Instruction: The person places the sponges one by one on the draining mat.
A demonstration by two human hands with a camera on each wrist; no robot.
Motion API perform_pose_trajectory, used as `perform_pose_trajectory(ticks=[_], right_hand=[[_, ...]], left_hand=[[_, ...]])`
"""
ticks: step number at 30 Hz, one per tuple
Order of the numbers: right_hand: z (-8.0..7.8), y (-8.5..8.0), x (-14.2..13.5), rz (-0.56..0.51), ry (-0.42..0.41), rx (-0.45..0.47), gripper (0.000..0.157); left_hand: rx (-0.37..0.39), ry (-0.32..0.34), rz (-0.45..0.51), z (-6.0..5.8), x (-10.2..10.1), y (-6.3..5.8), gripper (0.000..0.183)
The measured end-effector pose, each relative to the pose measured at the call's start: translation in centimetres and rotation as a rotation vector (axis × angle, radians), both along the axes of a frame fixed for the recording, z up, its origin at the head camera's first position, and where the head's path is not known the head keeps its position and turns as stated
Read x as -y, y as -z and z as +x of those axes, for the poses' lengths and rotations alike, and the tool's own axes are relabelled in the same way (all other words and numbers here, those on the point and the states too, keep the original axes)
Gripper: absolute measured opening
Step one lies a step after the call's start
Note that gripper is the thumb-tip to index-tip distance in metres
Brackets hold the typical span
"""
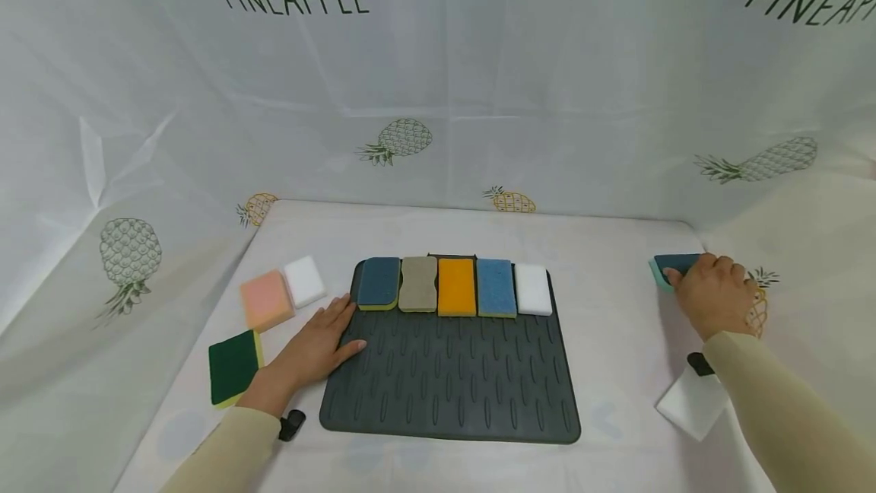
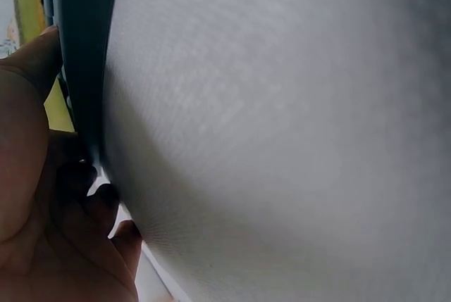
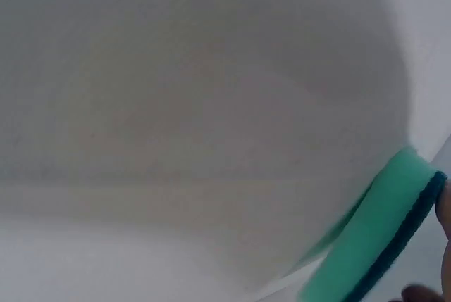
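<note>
A rectangular teal foam sponge with a dark blue scouring layer (image 1: 674,262) is located at the far right of the white cloth-covered table (image 1: 616,341), well apart from the mat. It is gripped by the right hand (image 1: 718,299), with the thumb at its near side and the fingers bent over it. In the head view mainly the dark blue face is seen; in the right wrist view the thick teal foam edge is exposed, and only parts of the fingers are visible.

A white square pad (image 1: 693,403) is noted nearer the person, partly covered by the right sleeve (image 1: 787,402).

A dark grey ribbed rectangular mat (image 1: 452,379) is placed at the middle of the table. Its left edge is touched by the left hand (image 1: 315,345), whose fingers are extended and thumb spread; nothing is gripped. In the left wrist view the mat is seen edge-on, with the thumb at its upper side, a detail not given from above.

Along the mat's far edge five sponges are lined up: dark blue (image 1: 379,281), beige (image 1: 418,284), orange (image 1: 456,287), light blue (image 1: 496,287) and white (image 1: 533,289). Left of the mat, a peach block (image 1: 265,300), a white block (image 1: 305,281) and a dark green sponge with a yellow base (image 1: 234,367) are recorded.
</note>
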State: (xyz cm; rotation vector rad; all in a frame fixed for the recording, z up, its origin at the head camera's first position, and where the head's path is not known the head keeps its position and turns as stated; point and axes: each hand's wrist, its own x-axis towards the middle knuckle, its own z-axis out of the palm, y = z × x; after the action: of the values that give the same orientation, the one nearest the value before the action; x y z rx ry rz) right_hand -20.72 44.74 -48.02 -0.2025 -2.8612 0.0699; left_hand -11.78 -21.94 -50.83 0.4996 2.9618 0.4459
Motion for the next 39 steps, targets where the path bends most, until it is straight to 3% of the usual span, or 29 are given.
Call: perform_pose_trajectory(ticks=[4, 8, 15, 23, 28, 33, 39], right_hand=[[0.1, -0.3, 0.9, 0.029, 0.078, -0.032, 0.089], [0.0, -0.7, 1.4, 0.002, 0.141, 0.058, 0.101], [-0.7, -0.5, 1.9, -0.065, 0.097, 0.055, 0.1], [-1.0, 0.1, 1.8, -0.088, 0.117, 0.064, 0.123], [-1.4, -0.1, 1.7, -0.091, 0.096, 0.128, 0.12], [-1.9, -0.1, 2.4, -0.091, 0.062, 0.116, 0.108], [-2.1, -0.3, 3.9, -0.087, 0.004, 0.091, 0.106]], left_hand=[[0.011, -0.006, -0.001, 0.0, -0.1, 0.0, 0.079], [0.009, -0.005, 0.0, 0.0, -0.1, -0.2, 0.08], [-0.004, 0.0, -0.013, -0.1, -0.1, -0.3, 0.08], [-0.008, 0.008, -0.014, -0.3, -0.2, -0.4, 0.08], [-0.021, 0.015, -0.008, -0.3, -0.2, -0.4, 0.08], [-0.032, 0.022, -0.014, -0.3, -0.1, -0.2, 0.08], [-0.007, 0.018, -0.015, -0.3, 0.1, -0.3, 0.08]])
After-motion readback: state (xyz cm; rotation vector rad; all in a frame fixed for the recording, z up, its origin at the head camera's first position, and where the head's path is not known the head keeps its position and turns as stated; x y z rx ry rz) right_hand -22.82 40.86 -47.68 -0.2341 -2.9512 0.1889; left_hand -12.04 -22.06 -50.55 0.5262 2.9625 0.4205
